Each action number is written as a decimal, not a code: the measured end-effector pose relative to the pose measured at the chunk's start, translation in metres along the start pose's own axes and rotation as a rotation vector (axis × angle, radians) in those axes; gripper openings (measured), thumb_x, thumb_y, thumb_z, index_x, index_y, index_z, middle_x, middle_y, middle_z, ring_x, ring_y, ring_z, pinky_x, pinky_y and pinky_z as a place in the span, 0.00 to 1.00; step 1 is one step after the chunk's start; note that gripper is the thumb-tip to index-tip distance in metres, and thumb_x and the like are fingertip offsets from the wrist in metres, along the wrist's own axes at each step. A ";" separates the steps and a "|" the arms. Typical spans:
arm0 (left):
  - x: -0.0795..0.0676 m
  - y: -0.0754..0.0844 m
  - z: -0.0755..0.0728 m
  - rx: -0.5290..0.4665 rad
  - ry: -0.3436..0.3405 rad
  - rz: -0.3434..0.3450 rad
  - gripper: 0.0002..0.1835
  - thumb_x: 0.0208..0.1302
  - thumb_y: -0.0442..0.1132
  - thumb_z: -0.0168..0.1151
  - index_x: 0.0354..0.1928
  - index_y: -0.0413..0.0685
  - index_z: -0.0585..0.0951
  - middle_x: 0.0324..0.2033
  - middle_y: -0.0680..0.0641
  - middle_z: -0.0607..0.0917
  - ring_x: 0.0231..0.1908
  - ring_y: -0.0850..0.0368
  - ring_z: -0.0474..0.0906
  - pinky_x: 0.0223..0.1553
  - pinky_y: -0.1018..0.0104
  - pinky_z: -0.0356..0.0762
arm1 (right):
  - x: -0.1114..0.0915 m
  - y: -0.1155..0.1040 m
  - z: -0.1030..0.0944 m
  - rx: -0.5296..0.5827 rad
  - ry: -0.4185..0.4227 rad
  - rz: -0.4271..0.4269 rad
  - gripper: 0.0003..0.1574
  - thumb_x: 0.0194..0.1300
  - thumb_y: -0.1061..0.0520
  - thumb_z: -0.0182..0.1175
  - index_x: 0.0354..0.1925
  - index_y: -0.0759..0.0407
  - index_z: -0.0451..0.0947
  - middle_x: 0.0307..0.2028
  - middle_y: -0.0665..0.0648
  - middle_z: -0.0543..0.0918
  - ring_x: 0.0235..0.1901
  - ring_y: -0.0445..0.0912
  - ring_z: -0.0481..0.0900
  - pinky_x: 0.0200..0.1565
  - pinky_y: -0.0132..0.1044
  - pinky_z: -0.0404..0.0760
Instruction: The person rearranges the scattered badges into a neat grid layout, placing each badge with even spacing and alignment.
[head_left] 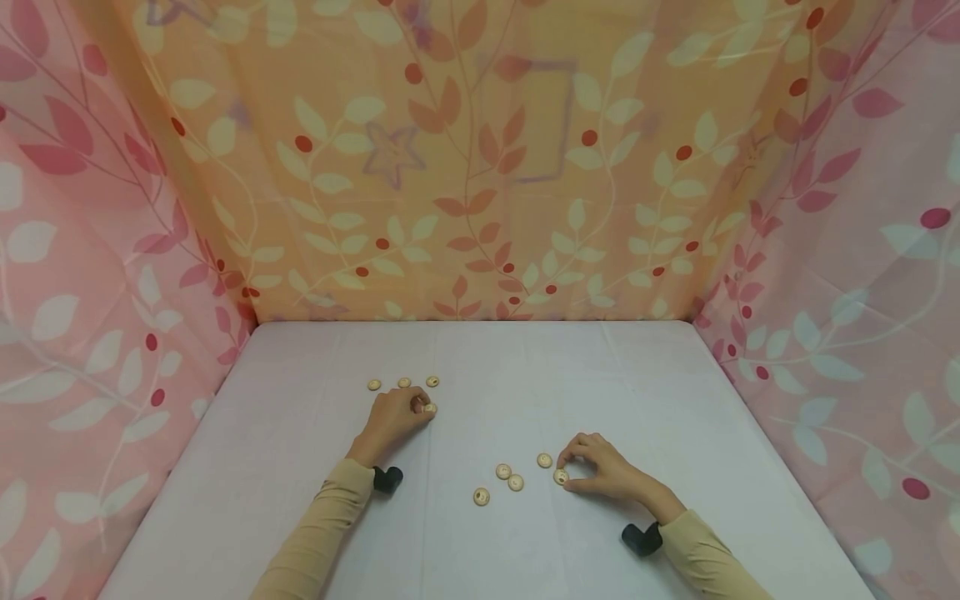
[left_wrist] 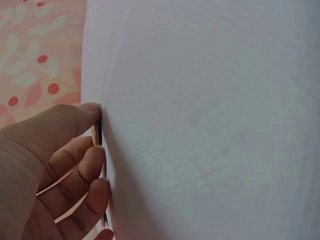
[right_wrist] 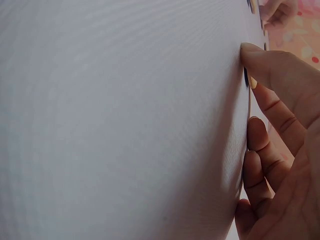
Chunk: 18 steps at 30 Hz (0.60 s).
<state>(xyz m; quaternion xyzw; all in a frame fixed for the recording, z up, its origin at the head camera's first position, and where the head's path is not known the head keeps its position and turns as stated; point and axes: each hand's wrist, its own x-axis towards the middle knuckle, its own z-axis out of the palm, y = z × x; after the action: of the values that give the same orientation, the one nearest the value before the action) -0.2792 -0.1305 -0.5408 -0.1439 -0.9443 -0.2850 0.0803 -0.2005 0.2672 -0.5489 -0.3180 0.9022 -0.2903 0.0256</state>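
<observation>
Toward the back of the white table, my left hand (head_left: 392,417) pinches a small round wooden disc (head_left: 430,408) between thumb and fingers, low at the tabletop. In the left wrist view this disc (left_wrist: 97,134) shows edge-on below the thumb tip. Just beyond that hand, three similar discs, one being the left disc (head_left: 374,384), lie in a loose row. Nearer the front right, my right hand (head_left: 606,471) pinches another dark-marked wooden disc (head_left: 561,477) by its edges. In the right wrist view, that disc (right_wrist: 253,82) is mostly hidden by the thumb and fingers.
Several more discs lie between the hands: one disc (head_left: 544,460) beside the right fingertips, a close pair with its upper disc (head_left: 503,472), and a front disc (head_left: 481,497). Leaf-patterned cloth (head_left: 465,167) walls the white table (head_left: 300,358) at back and sides.
</observation>
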 end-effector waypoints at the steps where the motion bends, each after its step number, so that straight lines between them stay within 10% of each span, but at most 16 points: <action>1: 0.000 0.000 0.000 -0.002 0.002 0.000 0.09 0.49 0.46 0.69 0.30 0.52 0.82 0.18 0.61 0.77 0.20 0.66 0.69 0.28 0.65 0.67 | 0.000 0.000 0.000 -0.001 0.000 0.001 0.13 0.53 0.44 0.66 0.38 0.40 0.77 0.40 0.40 0.75 0.43 0.40 0.65 0.45 0.40 0.66; 18: -0.004 0.002 0.001 -0.009 -0.038 -0.032 0.11 0.50 0.48 0.69 0.34 0.55 0.82 0.22 0.59 0.78 0.24 0.64 0.71 0.29 0.65 0.67 | 0.000 0.001 -0.001 0.021 -0.013 0.016 0.13 0.53 0.44 0.66 0.39 0.40 0.77 0.40 0.40 0.74 0.44 0.41 0.65 0.47 0.42 0.65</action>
<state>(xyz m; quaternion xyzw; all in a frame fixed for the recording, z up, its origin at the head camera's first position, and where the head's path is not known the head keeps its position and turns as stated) -0.2751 -0.1291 -0.5410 -0.1346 -0.9464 -0.2879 0.0572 -0.2016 0.2680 -0.5488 -0.3125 0.9013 -0.2977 0.0369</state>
